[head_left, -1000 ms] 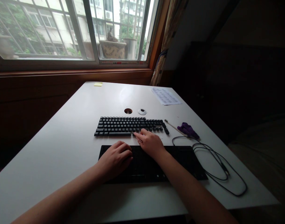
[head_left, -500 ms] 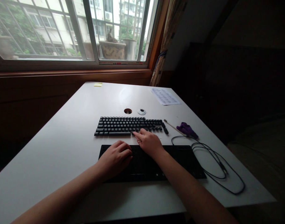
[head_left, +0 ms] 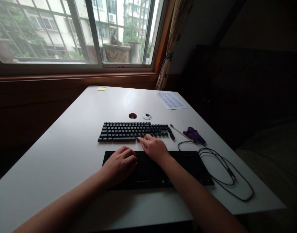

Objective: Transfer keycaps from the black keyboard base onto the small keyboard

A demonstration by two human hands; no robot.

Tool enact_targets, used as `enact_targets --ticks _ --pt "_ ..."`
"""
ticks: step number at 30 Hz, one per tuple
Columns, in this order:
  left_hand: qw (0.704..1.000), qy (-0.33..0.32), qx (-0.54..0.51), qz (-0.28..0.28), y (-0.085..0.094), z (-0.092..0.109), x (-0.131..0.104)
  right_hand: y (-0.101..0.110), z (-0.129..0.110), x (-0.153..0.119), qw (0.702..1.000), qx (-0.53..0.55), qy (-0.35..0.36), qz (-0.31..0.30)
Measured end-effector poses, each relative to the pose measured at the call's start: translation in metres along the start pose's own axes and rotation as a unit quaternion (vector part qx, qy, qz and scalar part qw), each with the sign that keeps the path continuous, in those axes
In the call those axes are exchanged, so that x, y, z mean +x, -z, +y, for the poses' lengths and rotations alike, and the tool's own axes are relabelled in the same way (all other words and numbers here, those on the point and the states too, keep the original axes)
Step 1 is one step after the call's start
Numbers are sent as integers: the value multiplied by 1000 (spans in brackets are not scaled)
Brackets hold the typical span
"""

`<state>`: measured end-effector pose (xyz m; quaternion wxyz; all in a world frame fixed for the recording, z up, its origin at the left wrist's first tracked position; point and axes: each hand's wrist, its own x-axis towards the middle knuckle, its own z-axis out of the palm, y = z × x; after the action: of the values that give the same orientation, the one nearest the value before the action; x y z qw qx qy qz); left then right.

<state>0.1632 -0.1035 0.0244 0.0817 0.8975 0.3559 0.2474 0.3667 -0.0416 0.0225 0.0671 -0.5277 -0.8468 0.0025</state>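
Note:
A black keyboard base (head_left: 187,168) lies near the front of the white table, its key area dark. Behind it, loose black keycaps (head_left: 121,130) are laid out in keyboard order. My left hand (head_left: 122,162) rests over the left part of the base, fingers curled and closed; what is under them, if anything, is hidden. Above the base's rear edge is my right hand (head_left: 154,147), its index finger stretched to a keycap in the front row, right of the long bar. The other fingers of that hand are curled, and no held object shows.
Right of the base lies a coiled black cable (head_left: 232,181). Behind it are a purple cloth (head_left: 194,134) and a thin brush (head_left: 178,131). Farther back are a printed paper (head_left: 172,100), a yellow note (head_left: 101,88), a round hole and a white ring (head_left: 147,116).

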Motion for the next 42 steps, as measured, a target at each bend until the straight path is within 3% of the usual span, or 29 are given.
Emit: enact_targets --ticks 15,27,37,42 --pt "998 39 29 47 -5 -15 -1 1 -1 0 1000 -4 -2 -11" --pt "993 51 103 -32 -16 -22 1 -1 0 1 1000 -10 -4 -12" --pt "992 43 114 -36 -15 -21 1 1 -2 1 1000 -17 -6 -23" --pt "993 60 100 -11 -12 -20 -1 2 -1 1 1000 -11 -5 -19"
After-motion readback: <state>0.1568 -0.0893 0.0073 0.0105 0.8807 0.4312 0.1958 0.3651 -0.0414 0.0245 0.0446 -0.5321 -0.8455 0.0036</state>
